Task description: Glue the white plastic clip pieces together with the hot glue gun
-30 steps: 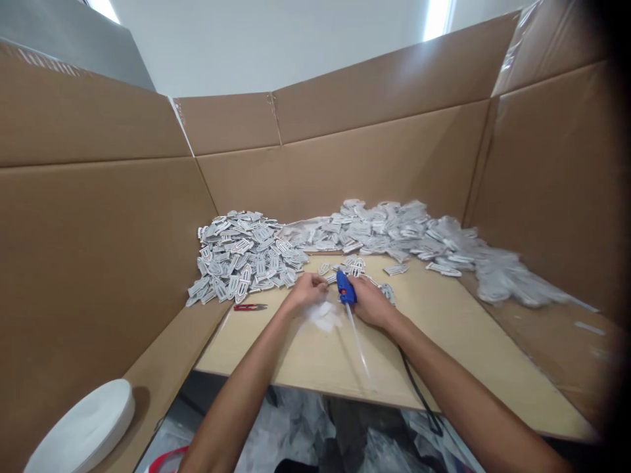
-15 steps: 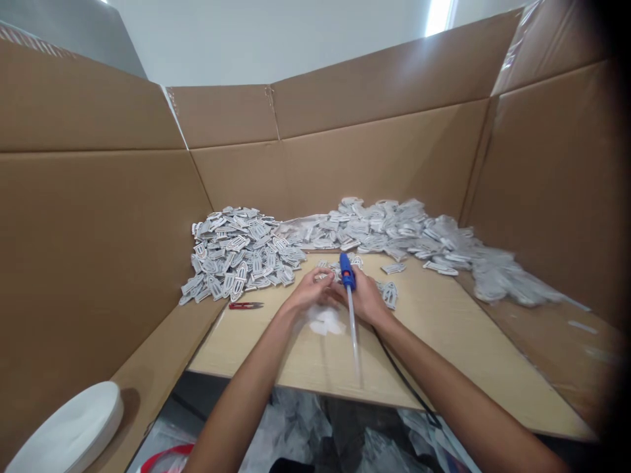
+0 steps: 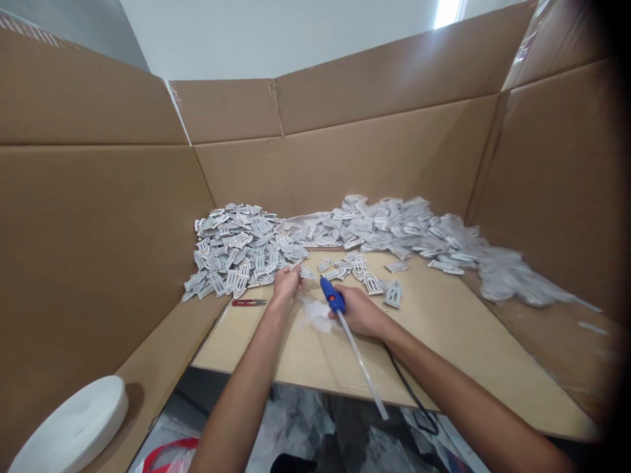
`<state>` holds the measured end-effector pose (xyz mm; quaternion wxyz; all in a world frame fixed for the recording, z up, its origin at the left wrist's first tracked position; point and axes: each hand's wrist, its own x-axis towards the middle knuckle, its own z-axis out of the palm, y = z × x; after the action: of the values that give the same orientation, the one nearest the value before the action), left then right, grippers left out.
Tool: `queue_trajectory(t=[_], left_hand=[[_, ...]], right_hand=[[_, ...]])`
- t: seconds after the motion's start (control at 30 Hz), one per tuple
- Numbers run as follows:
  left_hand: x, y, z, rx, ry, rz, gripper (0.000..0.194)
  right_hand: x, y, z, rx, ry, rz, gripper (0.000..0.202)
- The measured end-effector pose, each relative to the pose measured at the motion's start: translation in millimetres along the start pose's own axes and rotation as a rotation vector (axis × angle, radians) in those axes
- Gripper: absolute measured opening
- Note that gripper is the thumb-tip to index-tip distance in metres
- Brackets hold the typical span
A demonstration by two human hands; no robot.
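My right hand (image 3: 362, 310) is wrapped round a blue hot glue gun (image 3: 333, 297). A long clear glue stick (image 3: 362, 364) juts from its back end toward me. The gun's tip points away, to the left. My left hand (image 3: 287, 284) is closed, its fingertips pinching a small grey window-shaped piece (image 3: 307, 272) just left of the nozzle. Below, between the hands, lies some thin white material (image 3: 316, 314). Several loose grey window-shaped pieces (image 3: 373, 284) rest on the board beyond my right hand.
A heap of grey pieces (image 3: 241, 246) stands at the back left, and bagged pieces (image 3: 394, 223) line the back right. Red thread snips (image 3: 249, 303) lie left on the wooden board (image 3: 473, 368). Cardboard walls (image 3: 384, 125) surround it. A white round dish (image 3: 73, 427) is at lower left.
My hands have moved apart. The left went leftward and away from me with the grey piece; the glue gun shifted left and nearer, its glue stick now slanting to the right.
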<state>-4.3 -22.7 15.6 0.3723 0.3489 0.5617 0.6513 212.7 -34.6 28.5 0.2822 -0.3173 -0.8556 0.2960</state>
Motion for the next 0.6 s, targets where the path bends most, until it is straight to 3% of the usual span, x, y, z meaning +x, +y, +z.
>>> queue_trajectory(t=[0.1,0.3,0.47,0.6], left_hand=[[-1,1,4.6,-0.071,0.060,-0.090,0.018],[-14,4,20.6,-0.288,-0.121,-0.150,0.022],[-18,5,24.1,-0.228,-0.251,-0.195,0.022],[-24,5,26.0,-0.205,-0.286,-0.182,0.029]], right_hand=[[-1,1,-3,0.049,0.050,-0.001,0.010],[1,12,-12,0.046,0.261,0.064,0.008],[5,18,-13,0.106,0.424,0.098,0.015],[8,18,-11,0.333,0.460,0.163,0.026]])
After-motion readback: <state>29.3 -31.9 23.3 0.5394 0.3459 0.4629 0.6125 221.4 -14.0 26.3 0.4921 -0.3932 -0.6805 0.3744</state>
